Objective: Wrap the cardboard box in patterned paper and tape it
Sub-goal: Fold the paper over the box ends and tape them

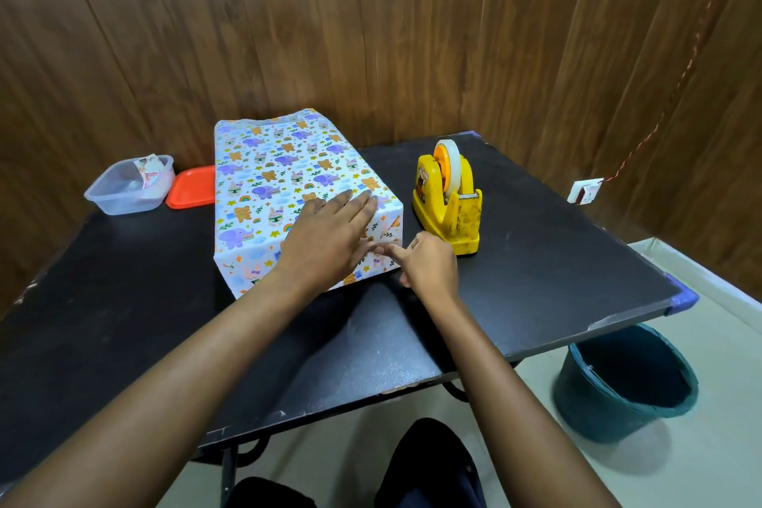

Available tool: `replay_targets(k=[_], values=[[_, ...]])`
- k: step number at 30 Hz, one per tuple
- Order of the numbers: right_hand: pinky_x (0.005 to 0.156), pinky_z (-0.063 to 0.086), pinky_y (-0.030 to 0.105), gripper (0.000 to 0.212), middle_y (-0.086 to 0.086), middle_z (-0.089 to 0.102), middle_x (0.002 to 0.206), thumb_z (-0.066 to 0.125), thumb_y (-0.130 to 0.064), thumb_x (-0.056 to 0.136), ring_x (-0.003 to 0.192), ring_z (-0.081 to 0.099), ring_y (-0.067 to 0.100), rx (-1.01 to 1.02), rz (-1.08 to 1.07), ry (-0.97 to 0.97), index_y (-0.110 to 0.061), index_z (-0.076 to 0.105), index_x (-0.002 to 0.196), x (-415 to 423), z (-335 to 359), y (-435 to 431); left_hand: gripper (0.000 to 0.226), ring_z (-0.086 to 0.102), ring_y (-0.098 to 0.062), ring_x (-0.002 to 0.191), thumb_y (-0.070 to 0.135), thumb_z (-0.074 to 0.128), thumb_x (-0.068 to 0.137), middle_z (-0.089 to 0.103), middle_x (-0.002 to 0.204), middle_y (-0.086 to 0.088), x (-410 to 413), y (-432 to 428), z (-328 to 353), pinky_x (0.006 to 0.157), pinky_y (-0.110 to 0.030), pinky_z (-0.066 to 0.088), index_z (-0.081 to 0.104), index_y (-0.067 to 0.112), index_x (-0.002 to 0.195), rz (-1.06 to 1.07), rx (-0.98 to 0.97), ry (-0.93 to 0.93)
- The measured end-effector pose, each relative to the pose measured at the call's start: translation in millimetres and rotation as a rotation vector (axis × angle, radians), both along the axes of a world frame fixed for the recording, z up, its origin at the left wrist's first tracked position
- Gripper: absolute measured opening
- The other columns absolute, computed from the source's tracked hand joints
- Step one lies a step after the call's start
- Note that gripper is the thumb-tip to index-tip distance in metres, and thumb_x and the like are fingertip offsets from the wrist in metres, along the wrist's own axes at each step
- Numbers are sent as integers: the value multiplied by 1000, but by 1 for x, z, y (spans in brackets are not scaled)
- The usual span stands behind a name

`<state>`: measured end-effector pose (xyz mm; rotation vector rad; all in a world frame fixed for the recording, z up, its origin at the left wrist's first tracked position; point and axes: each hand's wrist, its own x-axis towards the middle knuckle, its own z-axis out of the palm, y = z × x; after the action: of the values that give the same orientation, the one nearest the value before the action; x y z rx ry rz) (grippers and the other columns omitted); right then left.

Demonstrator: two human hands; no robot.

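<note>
The cardboard box (268,186), already covered in patterned paper (247,276) with elephants, bears and rainbows, lay lengthwise near the middle of the black bench (123,301), its far end towards the wood-panelled wall (371,33). The left grip (330,235), a bare hand, lay wide and flat on the box's top near the front right corner, fingers straight, thumb reaching down over the near end face. The right grip (429,266) was narrow, fingers curled, its fingertips at the paper on that end face, touching the left thumb; whether it pinched paper or tape I could not tell. Just beside the box, to the right, stood a yellow tape dispenser (447,206) carrying a roll of tape. To the left of the box sat an orange lid (191,188), and beyond it a clear plastic container (123,194) holding a scrap of paper. A dark green bucket (626,384) stood on the floor below the bench's right edge
</note>
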<state>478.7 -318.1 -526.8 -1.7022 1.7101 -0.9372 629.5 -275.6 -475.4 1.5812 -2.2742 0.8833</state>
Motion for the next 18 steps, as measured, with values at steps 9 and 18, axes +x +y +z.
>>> replay_targets(k=[9,18], values=[[51,42,29,37,8,65,59,81,-36,70,53,55,16,62,107,-270,-9,57,65,-12,4,-7,52,65,-31,105,24,78,71,66,117,-11,-7,2,2,77,-43,51,63,5,117,1,17,93],[49,48,29,35,10,66,68,80,-35,72,61,60,17,73,202,-296,-8,59,76,-18,12,-2,63,65,-29,101,47,72,70,66,116,-12,-14,7,7,77,-43,51,63,4,115,112,105,1]])
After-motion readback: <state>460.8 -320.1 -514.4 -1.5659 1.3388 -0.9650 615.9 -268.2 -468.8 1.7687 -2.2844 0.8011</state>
